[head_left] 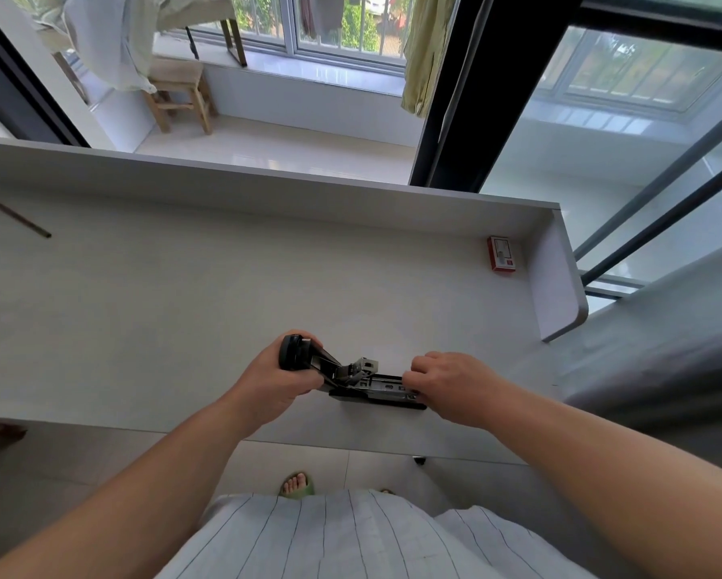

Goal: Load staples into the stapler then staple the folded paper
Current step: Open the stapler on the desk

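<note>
A black stapler [353,378] lies near the front edge of the white desk [225,294], hinged wide open. My left hand [282,376] grips its raised top arm at the left. My right hand [445,382] pinches the front end of the metal staple channel, fingers closed over it; whether a staple strip is between them is hidden. A small red and white staple box [501,253] stands at the desk's far right corner. No folded paper is visible.
A brown pencil [15,216] lies at the far left of the desk. The desk has a raised back wall [267,190] and a right side panel [560,282]. Beyond are a glass door frame [455,89] and a wooden stool [179,94].
</note>
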